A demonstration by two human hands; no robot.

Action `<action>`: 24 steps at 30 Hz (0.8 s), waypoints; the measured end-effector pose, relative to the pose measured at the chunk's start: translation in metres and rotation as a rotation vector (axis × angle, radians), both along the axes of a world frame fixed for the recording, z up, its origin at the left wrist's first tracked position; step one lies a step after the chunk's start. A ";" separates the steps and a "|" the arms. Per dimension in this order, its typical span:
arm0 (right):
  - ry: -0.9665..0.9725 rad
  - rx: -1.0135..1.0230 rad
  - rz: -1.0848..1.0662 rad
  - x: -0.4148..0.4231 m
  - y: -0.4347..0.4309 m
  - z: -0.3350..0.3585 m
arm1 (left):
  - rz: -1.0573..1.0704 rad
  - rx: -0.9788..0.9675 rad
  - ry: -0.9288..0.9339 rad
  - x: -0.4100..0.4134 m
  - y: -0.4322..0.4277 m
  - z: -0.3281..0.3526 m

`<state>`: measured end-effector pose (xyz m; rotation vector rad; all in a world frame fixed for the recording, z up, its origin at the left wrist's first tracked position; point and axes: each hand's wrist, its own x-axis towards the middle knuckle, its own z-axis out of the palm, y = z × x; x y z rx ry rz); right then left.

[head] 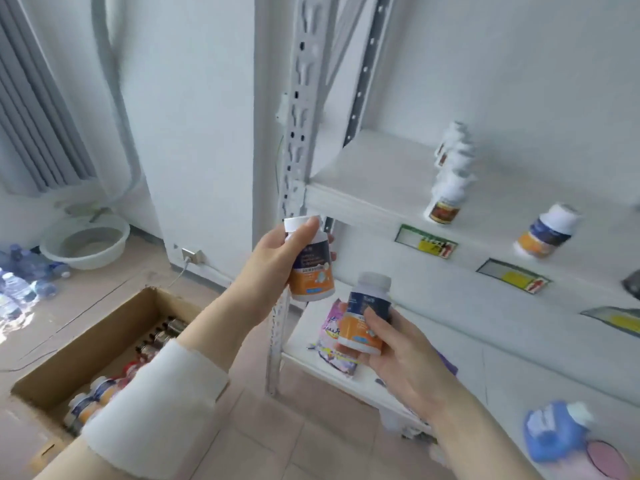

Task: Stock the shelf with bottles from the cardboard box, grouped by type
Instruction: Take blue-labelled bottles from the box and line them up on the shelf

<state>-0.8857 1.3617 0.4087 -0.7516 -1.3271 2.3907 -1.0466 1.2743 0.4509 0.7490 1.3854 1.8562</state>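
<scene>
My left hand [277,261] holds a white-capped bottle with a navy and orange label [311,268] just left of the shelf's front edge. A second bottle of the same kind [365,315] is gripped in my right hand [398,348], lower down in front of the bottom shelf. On the upper shelf board [374,174] stands one matching navy and orange bottle [547,233], and behind it a row of white bottles with brown labels [448,192]. The open cardboard box [90,344] lies on the floor at the lower left with several bottles inside [100,393].
A white metal shelf post [294,161] rises beside my left hand. The lower shelf holds a purple pouch [334,327], a blue jug [554,431] and a pink round item [607,459]. Price tags [426,242] line the shelf edge. A basin [85,240] and water bottles [20,282] sit on the floor.
</scene>
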 end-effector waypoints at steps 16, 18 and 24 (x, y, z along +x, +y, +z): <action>0.163 0.290 -0.376 0.162 0.204 0.135 | -0.290 0.033 0.447 0.134 0.260 0.120; 0.133 0.327 -0.408 0.156 0.232 0.146 | -0.325 0.000 0.482 0.126 0.297 0.124; -0.040 0.506 -0.399 0.128 0.321 0.168 | -0.445 -0.045 0.539 0.092 0.409 0.135</action>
